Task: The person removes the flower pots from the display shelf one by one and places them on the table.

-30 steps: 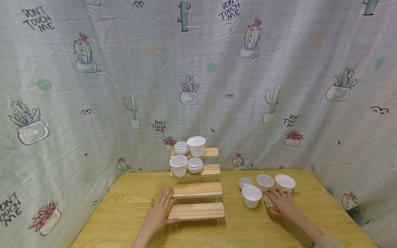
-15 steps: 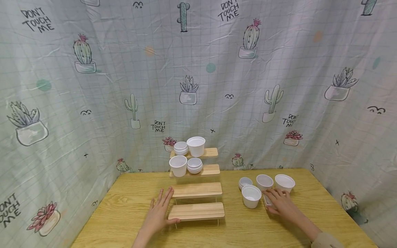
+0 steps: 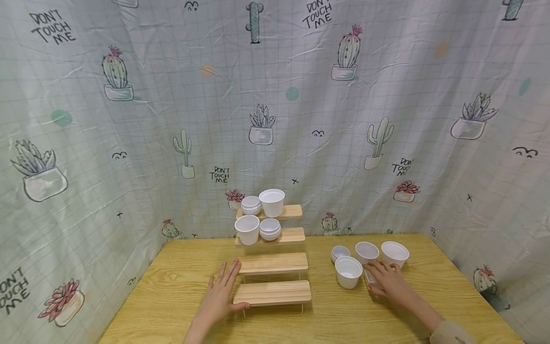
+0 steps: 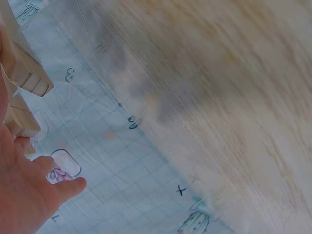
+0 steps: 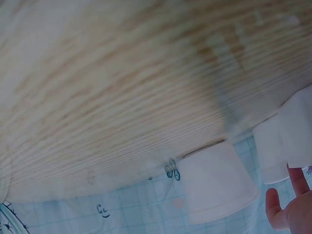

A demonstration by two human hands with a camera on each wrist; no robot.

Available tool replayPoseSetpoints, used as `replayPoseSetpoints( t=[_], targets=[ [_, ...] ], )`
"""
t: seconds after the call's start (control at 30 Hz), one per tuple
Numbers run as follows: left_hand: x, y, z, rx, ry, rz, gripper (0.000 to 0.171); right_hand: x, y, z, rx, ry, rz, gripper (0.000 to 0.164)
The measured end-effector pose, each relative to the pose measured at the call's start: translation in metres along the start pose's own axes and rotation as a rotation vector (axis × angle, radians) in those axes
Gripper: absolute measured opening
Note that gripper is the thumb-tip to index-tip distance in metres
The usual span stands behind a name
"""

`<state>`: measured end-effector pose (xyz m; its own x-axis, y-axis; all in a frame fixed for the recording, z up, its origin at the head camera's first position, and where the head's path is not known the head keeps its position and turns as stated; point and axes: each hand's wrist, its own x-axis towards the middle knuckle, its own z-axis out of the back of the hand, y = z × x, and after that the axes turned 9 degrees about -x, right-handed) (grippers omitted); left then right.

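My left hand (image 3: 219,294) rests at the left end of a stepped wooden rack (image 3: 273,263), fingers extended along a shelf end and thumb at the lowest shelf. The rack's edges also show in the left wrist view beside that hand (image 4: 29,190). On the right, my right hand (image 3: 391,283) reaches over a white container (image 3: 370,275), fingers at its far side and thumb at the near side. The hand covers most of that container. Close to it stand a white cup (image 3: 348,274), another white cup (image 3: 367,252) and a wider one (image 3: 395,252).
A small ribbed white jar (image 3: 340,253) stands behind the cups. The top shelf bears a jar (image 3: 251,206) and a cup (image 3: 272,204); the shelf below bears a cup (image 3: 247,231) and a jar (image 3: 270,230). A cactus-print curtain (image 3: 292,143) surrounds the wooden table (image 3: 326,315).
My right hand's thumb and fingers have shifted very slightly over the white container. The left hand, the rack and the other cups stay where they were.
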<state>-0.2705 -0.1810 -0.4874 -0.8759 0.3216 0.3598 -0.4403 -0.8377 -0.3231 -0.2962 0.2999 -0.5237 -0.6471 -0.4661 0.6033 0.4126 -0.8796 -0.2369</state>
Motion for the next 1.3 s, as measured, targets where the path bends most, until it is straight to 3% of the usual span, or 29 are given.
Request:
replayPoseSetpoints(
  t=[0.37, 0.7, 1.07, 1.3],
  targets=[
    [0.0, -0.001, 0.001, -0.001, 0.001, 0.004, 0.109, 0.002, -0.003, 0.003, -0.002, -0.036, 0.024, 0.053],
    [0.0, -0.001, 0.001, 0.0, -0.004, 0.001, 0.109, 0.006, -0.002, 0.018, 0.051, -0.096, 0.047, 0.054],
    [0.001, -0.001, 0.001, -0.008, -0.011, -0.003, 0.108, 0.02, 0.012, 0.037, 0.078, -0.059, 0.041, 0.051],
    [0.001, 0.0, 0.001, -0.006, -0.017, -0.008, 0.109, 0.036, 0.025, 0.048, 0.062, -0.104, 0.095, 0.048]
  ],
)
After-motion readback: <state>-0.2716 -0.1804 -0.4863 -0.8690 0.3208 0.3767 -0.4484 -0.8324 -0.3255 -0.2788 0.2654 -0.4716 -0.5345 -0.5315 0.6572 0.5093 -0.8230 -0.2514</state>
